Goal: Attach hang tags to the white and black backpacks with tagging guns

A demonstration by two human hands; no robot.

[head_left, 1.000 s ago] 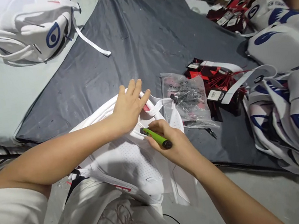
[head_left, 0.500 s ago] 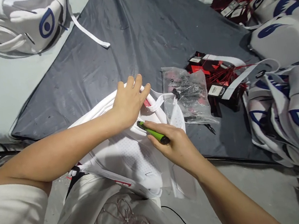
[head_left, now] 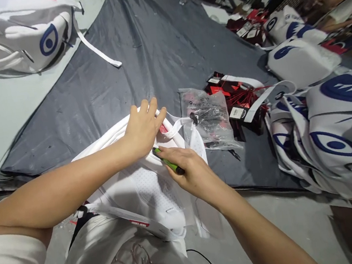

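Observation:
A white backpack lies at the near table edge, partly on my lap, with its white straps at its top. My left hand lies flat on the top of the bag, fingers stretched out, pressing it down. My right hand is closed around a green pen-like tool, whose dark tip touches the bag just below my left hand.
A clear plastic bag of small parts and a heap of red and black hang tags lie right of the bag on dark grey cloth. White bags with blue eye prints are piled at right and far left.
The view has shifted slightly. My right hand has pushed the green tool a little further under my left hand, against the bag. My left hand stays flat on the bag.

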